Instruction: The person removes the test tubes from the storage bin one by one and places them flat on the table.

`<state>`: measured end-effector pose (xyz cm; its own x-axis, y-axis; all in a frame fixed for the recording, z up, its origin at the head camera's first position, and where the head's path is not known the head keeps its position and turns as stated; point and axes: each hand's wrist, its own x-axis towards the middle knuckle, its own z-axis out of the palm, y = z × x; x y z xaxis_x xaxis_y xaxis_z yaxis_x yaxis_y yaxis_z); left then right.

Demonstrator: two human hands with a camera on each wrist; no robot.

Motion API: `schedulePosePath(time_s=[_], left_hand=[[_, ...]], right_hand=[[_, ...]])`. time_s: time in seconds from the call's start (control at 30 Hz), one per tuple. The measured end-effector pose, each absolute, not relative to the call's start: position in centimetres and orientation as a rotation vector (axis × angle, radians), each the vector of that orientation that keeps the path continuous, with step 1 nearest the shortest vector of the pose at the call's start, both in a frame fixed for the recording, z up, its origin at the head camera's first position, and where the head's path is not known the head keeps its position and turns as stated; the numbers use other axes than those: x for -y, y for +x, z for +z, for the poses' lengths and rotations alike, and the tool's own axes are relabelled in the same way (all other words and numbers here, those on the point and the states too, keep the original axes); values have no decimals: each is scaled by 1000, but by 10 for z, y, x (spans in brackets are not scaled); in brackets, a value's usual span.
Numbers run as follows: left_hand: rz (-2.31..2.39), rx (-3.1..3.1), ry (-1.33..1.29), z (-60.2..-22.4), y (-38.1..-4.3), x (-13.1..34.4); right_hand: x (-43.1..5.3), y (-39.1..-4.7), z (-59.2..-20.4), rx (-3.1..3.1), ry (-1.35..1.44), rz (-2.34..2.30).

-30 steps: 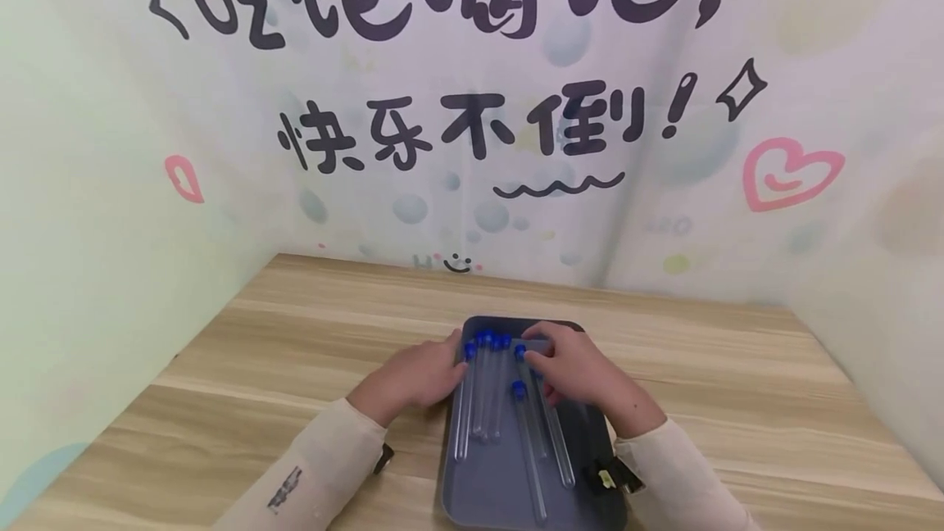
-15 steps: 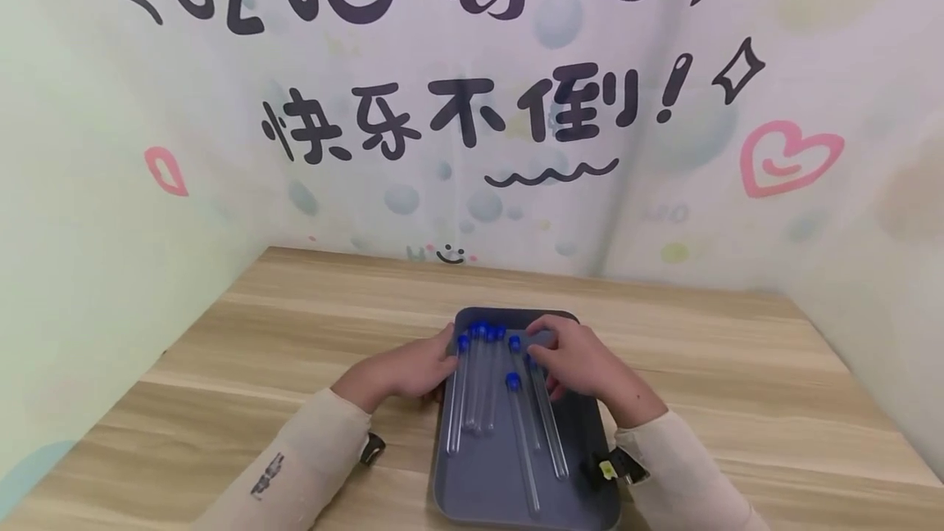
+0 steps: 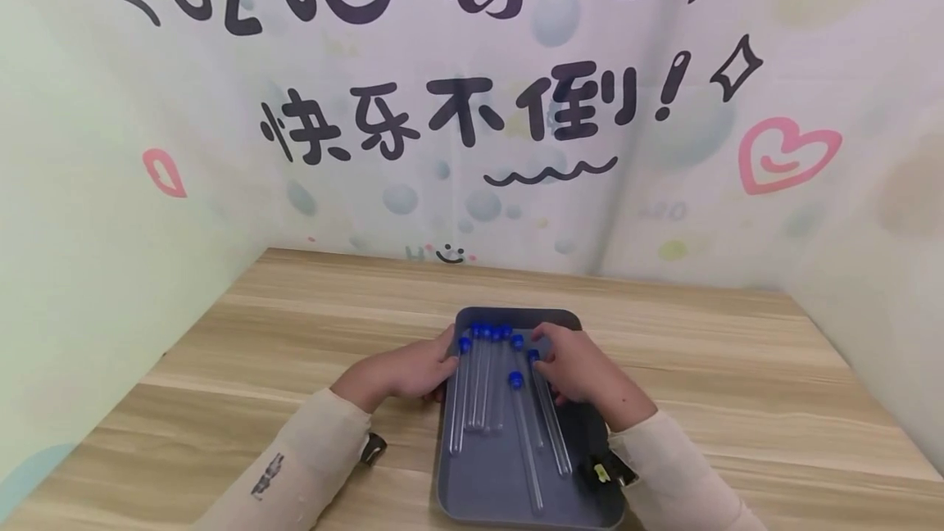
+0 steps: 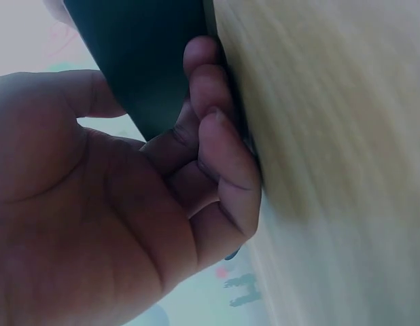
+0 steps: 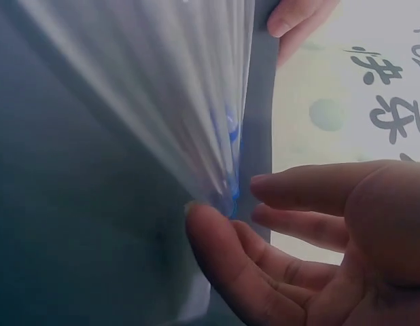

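In the head view, a grey tray [image 3: 490, 486] holds several clear test tubes with blue caps. My left hand [image 3: 413, 369] grips the tray's left side, its fingers curled low against the dark outer wall [image 4: 145, 61] in the left wrist view. Over the tray's far right part is my right hand [image 3: 578, 363], thumb by the cap of a slanting tube [image 3: 553, 424]. In the right wrist view that hand's fingers are spread apart, with one fingertip [image 5: 200, 216] right at the tube ends [image 5: 227, 200]. Another tube [image 3: 527, 449] lies nearer the front; a group [image 3: 479, 388] lies along the left side.
The tray stands on a wood-grain table [image 3: 310, 310]. Behind it hangs a printed cloth [image 3: 472, 211] with large dark characters and a pink heart. Both sleeves are pale, with a small black device [image 3: 372, 449] at the left wrist.
The head view has shifted slightly. The caps of the left group now sit more evenly side by side. My right hand's fingers have moved a little at the right-hand caps; the left hand keeps its hold.
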<state>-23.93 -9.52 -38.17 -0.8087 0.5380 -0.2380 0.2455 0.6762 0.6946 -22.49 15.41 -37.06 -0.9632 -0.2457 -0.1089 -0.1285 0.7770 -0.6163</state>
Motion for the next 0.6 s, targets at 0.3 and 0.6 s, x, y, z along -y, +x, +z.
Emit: schedulePosePath(time_s=[0.3, 0.6], left_hand=[[918, -2464, 617, -383, -239, 95], [923, -2467, 651, -383, -240, 97]], right_hand=[[-151, -224, -376, -2783, -304, -904], [-149, -222, -376, -2753, -317, -925]])
